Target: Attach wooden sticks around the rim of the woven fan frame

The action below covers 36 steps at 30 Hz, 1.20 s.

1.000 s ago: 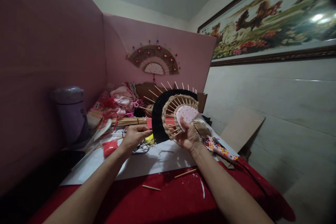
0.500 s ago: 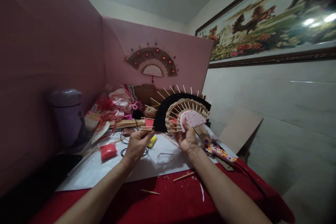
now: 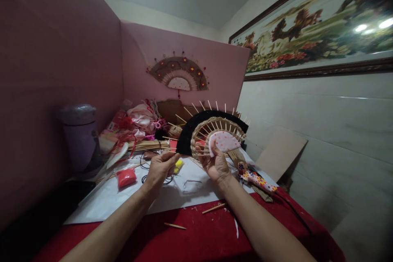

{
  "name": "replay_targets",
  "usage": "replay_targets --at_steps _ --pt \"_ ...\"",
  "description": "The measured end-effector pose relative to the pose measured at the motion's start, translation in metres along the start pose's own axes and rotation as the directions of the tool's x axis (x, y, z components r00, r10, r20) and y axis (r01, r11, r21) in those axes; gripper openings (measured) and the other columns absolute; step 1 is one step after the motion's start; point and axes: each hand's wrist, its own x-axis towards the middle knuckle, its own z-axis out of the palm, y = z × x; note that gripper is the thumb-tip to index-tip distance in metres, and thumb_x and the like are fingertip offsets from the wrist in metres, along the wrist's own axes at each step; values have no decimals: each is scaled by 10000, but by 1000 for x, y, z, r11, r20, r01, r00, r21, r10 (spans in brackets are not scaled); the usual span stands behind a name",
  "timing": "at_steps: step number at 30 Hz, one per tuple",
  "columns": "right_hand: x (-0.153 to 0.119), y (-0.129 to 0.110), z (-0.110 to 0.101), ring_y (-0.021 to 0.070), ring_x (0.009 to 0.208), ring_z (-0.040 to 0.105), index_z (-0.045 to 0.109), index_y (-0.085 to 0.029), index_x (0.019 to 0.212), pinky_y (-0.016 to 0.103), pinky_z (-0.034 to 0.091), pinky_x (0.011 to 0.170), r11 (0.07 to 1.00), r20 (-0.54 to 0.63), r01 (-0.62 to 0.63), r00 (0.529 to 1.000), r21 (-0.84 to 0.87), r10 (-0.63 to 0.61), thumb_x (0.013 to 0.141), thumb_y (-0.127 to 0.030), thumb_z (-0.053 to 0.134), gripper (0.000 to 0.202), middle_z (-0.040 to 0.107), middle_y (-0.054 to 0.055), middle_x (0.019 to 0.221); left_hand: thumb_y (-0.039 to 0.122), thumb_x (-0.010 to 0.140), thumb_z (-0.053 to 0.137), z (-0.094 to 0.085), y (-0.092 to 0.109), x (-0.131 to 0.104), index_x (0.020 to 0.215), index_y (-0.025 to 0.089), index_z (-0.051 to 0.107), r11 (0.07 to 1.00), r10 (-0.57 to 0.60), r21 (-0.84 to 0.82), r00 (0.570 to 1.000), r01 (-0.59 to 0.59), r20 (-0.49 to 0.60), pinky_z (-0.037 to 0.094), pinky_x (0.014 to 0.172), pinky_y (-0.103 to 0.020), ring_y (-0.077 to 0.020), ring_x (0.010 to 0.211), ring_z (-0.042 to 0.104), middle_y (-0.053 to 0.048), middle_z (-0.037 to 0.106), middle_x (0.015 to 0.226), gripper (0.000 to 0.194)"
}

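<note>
A half-round handmade fan (image 3: 187,132) is held up above the table, tilted, with thin wooden sticks poking out past a black cloth band. Inside the band runs a braided straw arc, and at the centre sits a pink dotted half-circle pad (image 3: 225,141). My right hand (image 3: 216,163) grips the fan at its base, thumb over the dotted pad and fingers behind. At the fan's left lower corner, my left hand (image 3: 161,168) pinches the end of the black band between thumb and fingertips.
Behind, a finished-looking fan (image 3: 179,73) hangs on a pink panel. A red packet (image 3: 126,178), black cord, yellow piece (image 3: 178,166) and bundled sticks (image 3: 147,145) lie on white sheeting. At right is a flower-patterned glue gun (image 3: 256,180); a purple container (image 3: 80,143) stands left.
The fan has turned slightly, its dotted pad and black band now facing me more squarely. Both hands keep hold of it.
</note>
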Motion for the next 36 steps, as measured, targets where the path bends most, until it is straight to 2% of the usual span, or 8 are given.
replay_targets --at_steps 4,7,10,14,23,27,32,36 --pt "2 2 -1 180 625 669 611 -120 836 262 548 519 1000 6 12 1000 -6 -11 740 -312 627 215 700 69 687 374 534 735 0 1 0 597 123 563 1000 -6 14 1000 6 -3 109 349 -180 -8 338 189 111 270 382 310" --pt "2 3 -2 176 613 667 610 -135 843 270 550 522 1000 -10 17 1000 -16 -17 738 -320 629 214 699 58 683 434 570 695 -2 -1 1 456 154 427 1000 5 29 1000 -5 -3 100 347 -192 -12 329 186 102 257 360 404" --pt "1 3 -2 173 618 667 610 -151 835 299 557 568 999 -6 21 1000 -25 -21 732 -329 634 207 703 49 713 475 618 643 -4 -2 3 402 179 319 999 16 48 1000 -15 -11 89 339 -204 -17 309 188 90 258 326 489" --pt "1 5 1 188 700 669 613 -143 816 319 556 621 999 12 33 999 -33 -33 725 -326 641 206 703 61 730 467 638 631 -5 -3 4 415 181 327 999 19 48 1000 -17 -23 96 334 -204 -21 301 199 86 285 316 473" --pt "-3 11 3 193 855 641 593 -179 925 357 531 726 999 207 9 978 -41 -1 709 -259 659 240 698 42 841 440 651 629 -5 -1 3 433 186 318 1000 1 -5 1000 -1 -29 99 336 -202 -21 303 184 99 268 324 457" --pt "-5 15 2 174 781 653 600 -186 893 344 531 722 992 166 -21 985 -122 41 693 -218 669 214 701 19 796 439 639 638 -4 1 2 434 181 330 1000 -17 -12 999 17 -34 99 335 -197 -19 302 182 100 263 319 452" --pt "-6 21 2 159 707 656 620 -115 840 274 535 671 958 172 -56 979 -282 108 684 -183 654 174 699 56 787 436 627 646 -3 0 3 408 177 328 999 -41 -16 998 41 -42 103 334 -195 -14 291 197 90 284 305 465" --pt "-4 24 1 130 636 650 617 -131 848 249 533 637 962 130 -72 985 -263 110 665 -119 632 184 702 34 786 447 604 654 -3 -6 3 395 179 328 995 -96 -26 995 95 -40 85 325 -195 -12 271 188 90 272 287 471"
